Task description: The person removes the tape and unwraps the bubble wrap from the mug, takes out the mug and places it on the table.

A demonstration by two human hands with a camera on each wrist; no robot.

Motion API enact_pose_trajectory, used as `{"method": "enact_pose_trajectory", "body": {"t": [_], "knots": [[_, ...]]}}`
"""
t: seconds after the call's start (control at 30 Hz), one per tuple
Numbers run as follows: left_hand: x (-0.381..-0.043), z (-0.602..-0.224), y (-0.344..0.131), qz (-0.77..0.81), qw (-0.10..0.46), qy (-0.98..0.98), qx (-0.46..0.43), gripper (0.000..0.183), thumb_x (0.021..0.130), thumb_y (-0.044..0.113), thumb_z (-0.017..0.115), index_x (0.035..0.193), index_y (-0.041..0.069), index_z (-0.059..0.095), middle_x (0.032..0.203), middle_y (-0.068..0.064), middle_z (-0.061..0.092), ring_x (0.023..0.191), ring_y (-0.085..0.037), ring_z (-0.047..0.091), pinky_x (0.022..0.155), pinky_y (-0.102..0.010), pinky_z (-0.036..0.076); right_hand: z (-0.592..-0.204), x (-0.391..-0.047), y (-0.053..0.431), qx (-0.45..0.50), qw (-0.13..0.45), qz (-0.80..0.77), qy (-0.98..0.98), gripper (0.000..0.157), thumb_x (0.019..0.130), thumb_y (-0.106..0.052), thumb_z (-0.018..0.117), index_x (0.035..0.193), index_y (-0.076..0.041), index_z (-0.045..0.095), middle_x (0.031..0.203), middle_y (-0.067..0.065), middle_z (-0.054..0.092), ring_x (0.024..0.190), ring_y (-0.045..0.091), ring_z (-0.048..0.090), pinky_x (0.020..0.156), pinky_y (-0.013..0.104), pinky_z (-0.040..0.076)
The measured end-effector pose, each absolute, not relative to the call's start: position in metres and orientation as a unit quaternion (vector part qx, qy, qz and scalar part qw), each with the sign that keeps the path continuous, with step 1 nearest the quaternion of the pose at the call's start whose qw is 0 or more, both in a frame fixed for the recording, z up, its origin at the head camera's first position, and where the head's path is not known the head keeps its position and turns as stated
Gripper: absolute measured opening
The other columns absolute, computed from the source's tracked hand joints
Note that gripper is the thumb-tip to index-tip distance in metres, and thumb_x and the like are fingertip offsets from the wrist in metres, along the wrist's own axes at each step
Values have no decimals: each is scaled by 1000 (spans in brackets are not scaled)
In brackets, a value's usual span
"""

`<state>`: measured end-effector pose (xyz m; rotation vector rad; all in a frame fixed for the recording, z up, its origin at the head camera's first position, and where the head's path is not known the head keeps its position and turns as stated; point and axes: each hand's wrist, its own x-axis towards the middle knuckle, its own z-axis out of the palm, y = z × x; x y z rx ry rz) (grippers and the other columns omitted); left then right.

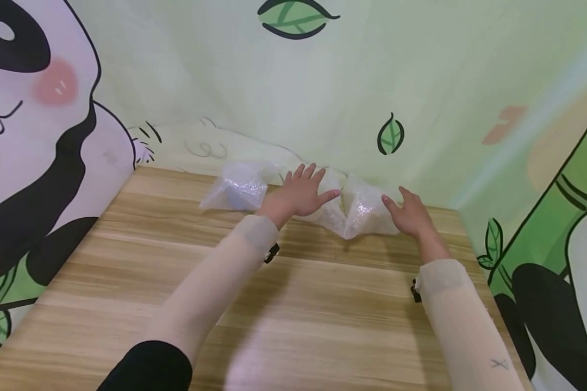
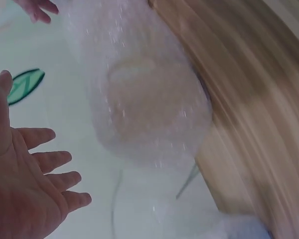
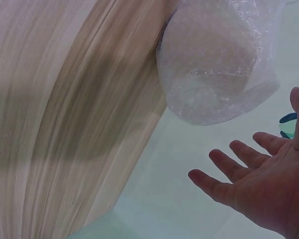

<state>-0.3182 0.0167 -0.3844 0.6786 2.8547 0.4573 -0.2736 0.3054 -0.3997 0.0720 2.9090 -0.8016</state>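
A crumpled bundle of clear, glossy bubble wrap (image 1: 367,212) was seen along the far edge of the pale wood-grain surface (image 1: 332,320), toward the far right corner; a smaller, bluish-tinted bubble-wrap bundle (image 1: 244,187) lay to its left. The left hand (image 1: 303,194) and the right hand (image 1: 412,213) were held with fingers spread, nothing gripped. Light, even cupping from both ends was judged safest, lest the film be squashed

A wood-grain table (image 1: 332,326) abuts a pale green, leaf-decorated wall (image 1: 200,65).
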Motion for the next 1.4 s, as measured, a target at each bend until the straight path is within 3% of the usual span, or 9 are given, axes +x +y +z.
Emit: {"method": "enact_pose_trajectory", "body": {"t": [0.2, 0.43, 0.8, 1.17, 1.4], "knots": [[-315, -401, 40, 202, 73, 945, 247, 83, 105, 66, 35, 165, 10, 22, 173, -17, 19, 161, -37, 16, 132, -48, 18, -406, -271, 307, 43, 72, -290, 953, 84, 108, -56, 34, 163, 4, 11, 168, 35, 14, 156, 53, 13, 127, 66, 15], [-309, -416, 62, 276, 42, 926, 255, 72, 107, 49, 50, 161, 4, 32, 164, -18, 39, 152, -34, 39, 126, -42, 33, -419, -271, 307, 48, 70, -301, 950, 82, 109, -54, 36, 163, 4, 13, 164, 36, 25, 153, 53, 24, 125, 65, 22], [-300, -419, 101, 260, 65, 933, 242, 67, 108, 38, 54, 159, 0, 33, 158, -18, 49, 148, -29, 47, 122, -38, 39, -422, -275, 304, 76, 64, -326, 940, 81, 108, -54, 37, 163, 1, 15, 161, 35, 32, 149, 52, 33, 122, 65, 30], [-300, -426, 117, 225, 71, 944, 230, 61, 108, 32, 54, 155, -4, 39, 150, -20, 57, 138, -31, 57, 116, -36, 47, -425, -279, 304, 87, 77, -348, 930, 85, 107, -54, 40, 164, 2, 10, 165, 34, 24, 152, 51, 27, 124, 62, 29], [-296, -428, 122, 242, 93, 944, 206, 63, 104, 18, 58, 159, 0, 34, 157, -15, 51, 140, -28, 55, 118, -34, 44, -431, -279, 305, 104, 97, -387, 911, 87, 106, -57, 39, 166, -3, 5, 170, 29, 16, 148, 49, 36, 97, 52, 58]]}}
